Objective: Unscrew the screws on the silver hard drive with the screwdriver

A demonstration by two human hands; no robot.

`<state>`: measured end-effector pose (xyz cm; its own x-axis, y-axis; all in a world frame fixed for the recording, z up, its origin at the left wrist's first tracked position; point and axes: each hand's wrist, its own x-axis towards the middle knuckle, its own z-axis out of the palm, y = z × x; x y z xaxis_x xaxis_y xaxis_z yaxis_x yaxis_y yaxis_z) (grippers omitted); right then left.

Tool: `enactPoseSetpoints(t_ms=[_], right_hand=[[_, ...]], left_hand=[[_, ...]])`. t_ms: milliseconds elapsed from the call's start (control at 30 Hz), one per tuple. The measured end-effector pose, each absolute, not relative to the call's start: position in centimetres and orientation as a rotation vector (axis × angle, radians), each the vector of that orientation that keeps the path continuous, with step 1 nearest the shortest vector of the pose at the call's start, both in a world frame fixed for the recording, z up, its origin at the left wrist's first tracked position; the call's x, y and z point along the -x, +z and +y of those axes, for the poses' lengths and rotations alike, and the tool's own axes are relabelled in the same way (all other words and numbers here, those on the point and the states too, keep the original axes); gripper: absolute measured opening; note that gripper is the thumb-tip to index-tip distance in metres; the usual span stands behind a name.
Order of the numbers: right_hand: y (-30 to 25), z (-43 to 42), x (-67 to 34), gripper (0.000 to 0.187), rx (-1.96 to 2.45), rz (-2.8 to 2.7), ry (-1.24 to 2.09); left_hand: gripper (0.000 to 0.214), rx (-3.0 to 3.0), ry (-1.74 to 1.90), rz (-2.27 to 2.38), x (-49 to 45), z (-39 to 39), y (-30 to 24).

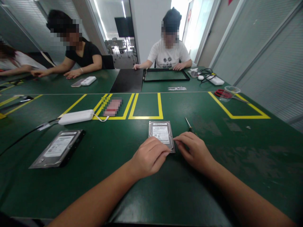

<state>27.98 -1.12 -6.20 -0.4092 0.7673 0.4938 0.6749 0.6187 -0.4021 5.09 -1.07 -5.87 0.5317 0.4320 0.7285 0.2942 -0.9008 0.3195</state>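
Note:
A silver hard drive (161, 131) with a white label lies flat on the green table just ahead of me. My left hand (149, 156) rests on its near left corner with fingers curled and pressed against it. My right hand (194, 150) sits at its near right corner, fingertips pinched at the edge. What the right fingers pinch is too small to make out. A small screwdriver (188, 125) lies just beyond my right hand.
A second hard drive (58, 148) lies at the left, near a white power bank (76, 117) with a cable. Yellow tape boxes (145, 117) mark the table. Three people sit across the table, one behind a black frame (166, 75). A plastic cup (229, 93) and red scissors (222, 93) are at the right.

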Motion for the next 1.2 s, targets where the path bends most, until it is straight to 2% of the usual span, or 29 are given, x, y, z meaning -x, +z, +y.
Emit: enactPoseSetpoints(t_ms=[633,1200], right_hand=[[-6.2,-0.6,-28.7,0.016,1.147,-2.145,0.184],[-6.0,-0.5,-29.0,0.017,1.151,-2.171,0.19]], left_hand=[[0.01,-2.694,1.247,0.586,-5.8,-0.4,-4.7],[0.017,-2.99,0.865,0.579,-7.3,0.4,-4.0]])
